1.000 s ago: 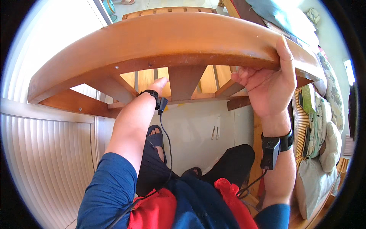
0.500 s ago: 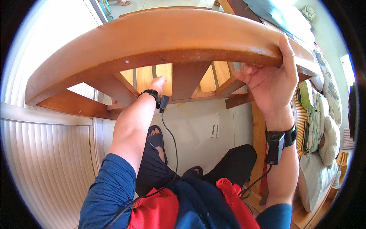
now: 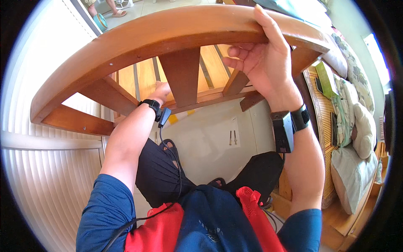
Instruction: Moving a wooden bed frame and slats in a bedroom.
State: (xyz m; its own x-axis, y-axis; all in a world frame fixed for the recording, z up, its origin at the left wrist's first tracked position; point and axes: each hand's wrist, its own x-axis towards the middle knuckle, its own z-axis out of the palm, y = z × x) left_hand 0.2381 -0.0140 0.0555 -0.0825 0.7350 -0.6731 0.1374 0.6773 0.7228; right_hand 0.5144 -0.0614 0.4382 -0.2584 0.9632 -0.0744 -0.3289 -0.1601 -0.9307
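Note:
A brown wooden frame [image 3: 168, 27] with a thick curved rail stands before me, broad slats [image 3: 180, 75] running from the curve to a straight lower rail [image 3: 210, 97]. My right hand [image 3: 268, 63] grips the curved rail right of its middle, thumb across its outer face and fingers curled underneath. My left hand [image 3: 161, 91] reaches below the curve, between two slats. It looks closed on the frame at the lower rail, though most of its fingers are hidden. Each wrist wears a black strap with a small cabled device.
Two bolts [image 3: 233, 137] lie on the pale tiled floor [image 3: 201, 147] between my legs. A ribbed white panel [image 3: 50, 176] stands at the left. On the right is a wooden bench with cushions [image 3: 354, 176] and a green box [image 3: 326, 80]. Another person's foot [image 3: 119, 14] shows at far left.
The curved rail and my right hand have shifted left and away in the picture. More of the floor beyond and the other person's legs show. Both hands keep their places on the frame.

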